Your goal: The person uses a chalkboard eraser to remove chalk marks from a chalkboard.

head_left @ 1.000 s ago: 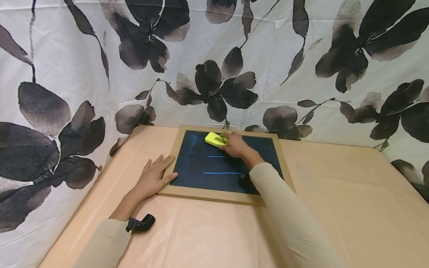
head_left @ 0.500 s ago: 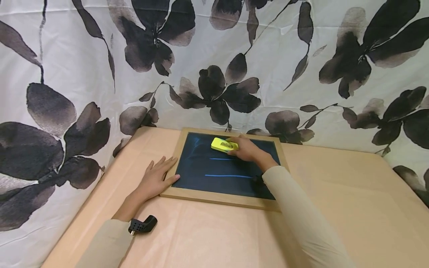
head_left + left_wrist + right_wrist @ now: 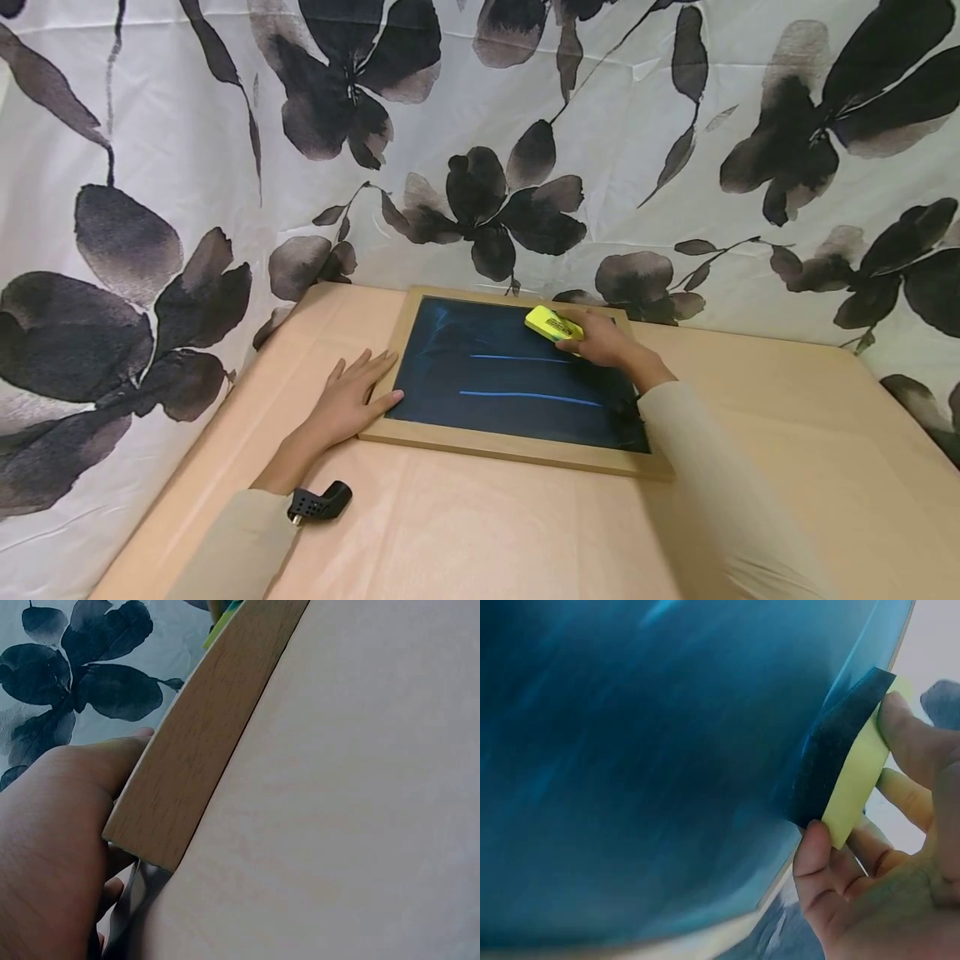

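Observation:
A wood-framed chalkboard [image 3: 435,408] lies on the table, with two blue lines across its dark surface and faint blue smears at its upper left. In the head view my right hand [image 3: 603,340] grips a yellow chalkboard eraser [image 3: 553,322] over the upper right of the board. The right wrist view shows the eraser's dark felt [image 3: 836,750] against the board, thumb and fingers pinching its yellow body. My left hand [image 3: 347,400] rests with spread, straight fingers on the board's left frame edge; in the left wrist view that hand [image 3: 64,840] touches the wooden frame [image 3: 187,742].
A pale tan covering [image 3: 480,533] spreads over the table around the board. Behind and to the left hangs a white curtain [image 3: 420,50] with dark flowers. A black device [image 3: 321,502] sits at my left wrist.
My right hand has moved the eraser to the right along the board's upper part, uncovering more of the two blue lines. The left hand keeps its place on the frame; the head view has shifted slightly.

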`<state>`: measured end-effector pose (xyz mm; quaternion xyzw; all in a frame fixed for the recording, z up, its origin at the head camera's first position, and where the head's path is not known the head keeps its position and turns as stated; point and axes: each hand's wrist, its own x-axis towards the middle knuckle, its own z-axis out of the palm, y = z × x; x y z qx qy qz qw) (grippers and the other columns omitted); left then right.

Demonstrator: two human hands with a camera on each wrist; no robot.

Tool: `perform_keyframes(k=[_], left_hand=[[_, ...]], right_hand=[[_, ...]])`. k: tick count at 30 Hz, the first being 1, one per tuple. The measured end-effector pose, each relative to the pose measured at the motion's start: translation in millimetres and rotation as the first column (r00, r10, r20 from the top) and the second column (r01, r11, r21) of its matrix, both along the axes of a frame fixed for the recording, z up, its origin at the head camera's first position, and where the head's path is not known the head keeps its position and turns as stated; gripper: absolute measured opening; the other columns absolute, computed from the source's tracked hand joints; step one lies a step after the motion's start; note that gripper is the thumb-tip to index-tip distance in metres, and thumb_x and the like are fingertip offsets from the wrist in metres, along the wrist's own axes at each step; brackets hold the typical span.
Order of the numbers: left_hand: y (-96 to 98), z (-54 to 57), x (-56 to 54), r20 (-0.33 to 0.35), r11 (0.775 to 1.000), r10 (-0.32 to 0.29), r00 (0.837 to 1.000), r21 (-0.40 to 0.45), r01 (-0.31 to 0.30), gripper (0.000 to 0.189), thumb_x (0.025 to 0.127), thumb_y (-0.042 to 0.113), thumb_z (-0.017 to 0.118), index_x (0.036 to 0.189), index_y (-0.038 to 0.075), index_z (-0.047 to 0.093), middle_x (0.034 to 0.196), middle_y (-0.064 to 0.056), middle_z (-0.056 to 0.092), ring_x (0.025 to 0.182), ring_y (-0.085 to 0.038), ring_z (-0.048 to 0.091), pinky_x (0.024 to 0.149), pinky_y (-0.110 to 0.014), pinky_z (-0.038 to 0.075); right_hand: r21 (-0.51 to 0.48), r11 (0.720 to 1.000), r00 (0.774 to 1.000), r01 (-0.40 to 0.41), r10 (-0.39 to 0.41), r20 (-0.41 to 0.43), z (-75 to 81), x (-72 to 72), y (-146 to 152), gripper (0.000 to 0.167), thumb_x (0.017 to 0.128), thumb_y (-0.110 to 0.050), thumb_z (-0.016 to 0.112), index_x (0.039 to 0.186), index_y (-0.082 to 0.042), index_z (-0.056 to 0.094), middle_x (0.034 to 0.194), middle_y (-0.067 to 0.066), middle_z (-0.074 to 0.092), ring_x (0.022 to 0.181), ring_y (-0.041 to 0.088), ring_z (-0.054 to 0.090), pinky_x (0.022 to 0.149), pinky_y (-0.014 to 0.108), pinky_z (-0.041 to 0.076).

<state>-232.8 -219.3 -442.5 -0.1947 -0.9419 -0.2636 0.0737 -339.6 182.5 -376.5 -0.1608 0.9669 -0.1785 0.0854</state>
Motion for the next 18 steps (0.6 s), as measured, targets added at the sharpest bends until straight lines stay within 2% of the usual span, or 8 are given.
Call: perform_keyframes(k=[3,10,18], left_hand=[[-0.9,1.5,0.5,0.003,1.000,-0.003,1.000,-0.007,0.003,0.070,0.092,0.045,0.059,0.148,0.010,0.037,0.150,-0.014,0.036,0.140,-0.039,0.022,0.109,-0.063,0.004],[-1.2,2.0,0.4,-0.007,1.000,-0.006,1.000,-0.010,0.006,0.069,0.092,0.043,0.060,0.148,0.008,0.038,0.149,-0.015,0.036,0.140,-0.039,0.022,0.109,-0.063,0.005],[-1.0,1.7,1.2,-0.007,1.000,-0.010,1.000,-0.006,0.010,0.069,0.092,0.043,0.060,0.148,0.008,0.038,0.149,-0.015,0.037,0.140,-0.040,0.023,0.109,-0.063,0.005]], right_hand=[[-0.014,1.000,1.000,-0.006,0.006,0.011,1.6,3.8,13.1,0.070,0.093,-0.028,0.064,0.149,-0.003,0.031,0.142,0.025,0.040,0.124,0.043,0.039,0.102,0.061,0.029],[-0.065,0.998,1.000,-0.013,0.015,0.018,1.2,12.0,38.5,0.071,0.092,-0.024,0.064,0.147,0.004,0.029,0.132,0.027,0.047,0.108,0.038,0.046,0.094,0.056,0.037],[-0.055,0.998,0.998,0.023,-0.020,0.057,5.2,18.8,49.5,0.078,0.091,-0.030,0.066,0.148,0.005,0.026,0.134,0.028,0.044,0.108,0.038,0.046,0.095,0.056,0.037]])
